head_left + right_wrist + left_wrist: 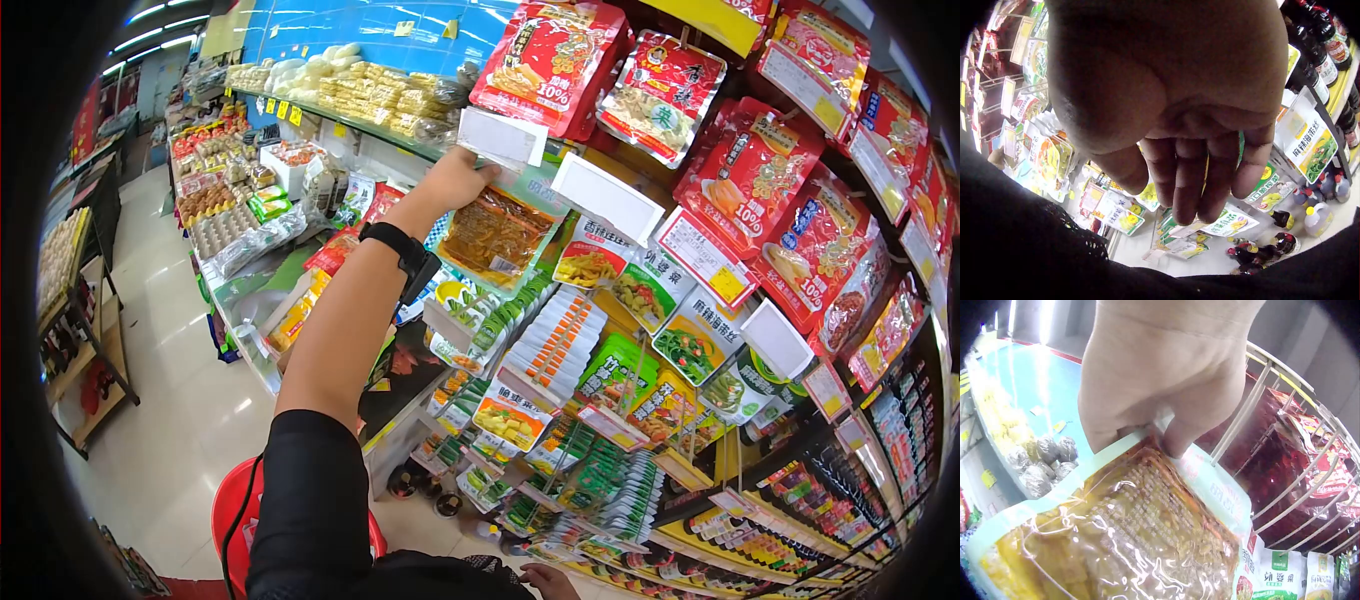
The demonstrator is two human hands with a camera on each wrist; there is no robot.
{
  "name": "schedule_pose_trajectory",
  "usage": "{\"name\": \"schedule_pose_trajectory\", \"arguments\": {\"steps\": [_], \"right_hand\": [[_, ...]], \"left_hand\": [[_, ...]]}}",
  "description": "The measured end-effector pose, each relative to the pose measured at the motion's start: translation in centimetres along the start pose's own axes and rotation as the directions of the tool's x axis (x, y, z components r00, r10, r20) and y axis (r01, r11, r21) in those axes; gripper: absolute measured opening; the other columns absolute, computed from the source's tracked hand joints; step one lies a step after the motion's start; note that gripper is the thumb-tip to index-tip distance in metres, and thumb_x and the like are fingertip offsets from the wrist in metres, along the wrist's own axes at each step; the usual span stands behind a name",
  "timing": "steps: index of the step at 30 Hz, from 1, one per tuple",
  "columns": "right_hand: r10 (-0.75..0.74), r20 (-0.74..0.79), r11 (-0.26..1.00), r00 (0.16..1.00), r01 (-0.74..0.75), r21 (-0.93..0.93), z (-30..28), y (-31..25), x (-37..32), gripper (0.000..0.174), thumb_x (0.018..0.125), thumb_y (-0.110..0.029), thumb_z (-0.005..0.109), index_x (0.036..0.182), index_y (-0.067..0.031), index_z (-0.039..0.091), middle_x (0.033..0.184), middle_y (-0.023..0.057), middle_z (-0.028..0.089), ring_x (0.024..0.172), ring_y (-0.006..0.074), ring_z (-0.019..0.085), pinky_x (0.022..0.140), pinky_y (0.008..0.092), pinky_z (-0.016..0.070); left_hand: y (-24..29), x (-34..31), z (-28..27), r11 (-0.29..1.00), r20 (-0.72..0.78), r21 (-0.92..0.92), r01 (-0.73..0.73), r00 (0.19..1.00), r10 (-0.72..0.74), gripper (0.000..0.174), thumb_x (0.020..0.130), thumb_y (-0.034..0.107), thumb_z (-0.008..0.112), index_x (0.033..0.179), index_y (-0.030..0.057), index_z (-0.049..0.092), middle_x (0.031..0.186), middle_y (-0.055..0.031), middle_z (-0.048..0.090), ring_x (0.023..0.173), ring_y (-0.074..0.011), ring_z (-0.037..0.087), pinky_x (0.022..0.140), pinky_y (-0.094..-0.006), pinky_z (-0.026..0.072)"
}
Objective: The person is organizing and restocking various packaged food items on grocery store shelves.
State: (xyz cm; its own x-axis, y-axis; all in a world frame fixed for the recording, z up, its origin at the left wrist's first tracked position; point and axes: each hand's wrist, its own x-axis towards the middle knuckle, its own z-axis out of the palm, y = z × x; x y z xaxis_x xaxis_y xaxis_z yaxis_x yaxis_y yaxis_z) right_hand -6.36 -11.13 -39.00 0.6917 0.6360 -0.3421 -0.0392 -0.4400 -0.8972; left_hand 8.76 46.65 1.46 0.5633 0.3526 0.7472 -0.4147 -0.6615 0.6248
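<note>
My left hand (pixel 455 182) is raised at a hanging rack and pinches the top edge of a clear-fronted bag of brown pickled vegetables (pixel 497 240). In the left wrist view, thumb and fingers of that hand (pixel 1160 369) close on the pale green border of the bag (pixel 1129 531), whose glossy front faces the camera. A white price tag (pixel 503 137) hangs right above the fingers. Low at my body, the right hand (pixel 550 582) holds nothing. Its palm (pixel 1166 81) shows in the right wrist view, with the fingers hanging loosely.
Red snack bags (pixel 550 65) hang at the upper right, above rows of pickle packets (pixel 555 340) on hooks. Wire prongs (pixel 1260 412) stick out beside the left hand. Egg trays (pixel 222 230) stand at left, a red stool (pixel 235 520) below, and bottles (pixel 1319 219) on the floor.
</note>
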Motion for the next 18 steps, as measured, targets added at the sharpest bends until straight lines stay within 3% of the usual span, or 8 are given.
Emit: {"name": "schedule_pose_trajectory", "arguments": {"steps": [2,8,12,18], "right_hand": [[0.032,-0.016,0.999,0.999,-0.032,-0.001,0.4,-1.6,-1.0,0.034,0.096,-0.026,0.053,0.118,0.0,0.058,0.102,0.0102,0.064,0.093,0.0205,0.062,0.084,0.0353,0.0487],[0.051,0.029,0.991,0.998,-0.054,0.12,0.3,0.4,-1.4,0.034,0.096,-0.027,0.055,0.116,-0.0002,0.059,0.1,0.0103,0.065,0.092,0.0201,0.062,0.083,0.0351,0.0491],[0.102,0.041,0.987,0.994,-0.106,0.124,0.4,-3.1,-1.8,0.034,0.095,-0.028,0.056,0.116,-0.0007,0.059,0.099,0.0102,0.065,0.092,0.0195,0.062,0.082,0.035,0.0492],[0.093,0.051,0.995,0.994,-0.094,0.027,0.0,-4.1,-0.1,0.037,0.095,-0.032,0.055,0.115,-0.0014,0.059,0.098,0.0113,0.066,0.092,0.0197,0.062,0.083,0.0349,0.0483]], "left_hand": [[0.2,-0.1,0.2,0.999,-0.009,-0.053,-0.008,1.0,0.007,0.035,0.086,0.012,0.062,0.117,-0.0033,0.057,0.115,-0.0169,0.064,0.107,-0.0267,0.06,0.092,-0.0352,0.0426],[3.4,-2.6,-2.2,0.957,0.005,-0.29,0.027,1.0,-0.027,0.033,0.089,0.007,0.056,0.12,-0.0029,0.054,0.112,-0.0117,0.064,0.101,-0.0194,0.058,0.091,-0.0331,0.043],[5.0,-5.4,-5.4,0.893,0.032,-0.447,0.058,0.998,-0.049,0.03,0.093,0.009,0.052,0.121,-0.0023,0.053,0.11,-0.0081,0.063,0.1,-0.0155,0.057,0.09,-0.031,0.043],[7.6,-9.2,-9.4,0.898,0.029,-0.429,0.097,0.995,-0.094,0.031,0.096,0.012,0.048,0.123,-0.0021,0.051,0.109,-0.0058,0.062,0.098,-0.0119,0.057,0.088,-0.0276,0.044]]}}
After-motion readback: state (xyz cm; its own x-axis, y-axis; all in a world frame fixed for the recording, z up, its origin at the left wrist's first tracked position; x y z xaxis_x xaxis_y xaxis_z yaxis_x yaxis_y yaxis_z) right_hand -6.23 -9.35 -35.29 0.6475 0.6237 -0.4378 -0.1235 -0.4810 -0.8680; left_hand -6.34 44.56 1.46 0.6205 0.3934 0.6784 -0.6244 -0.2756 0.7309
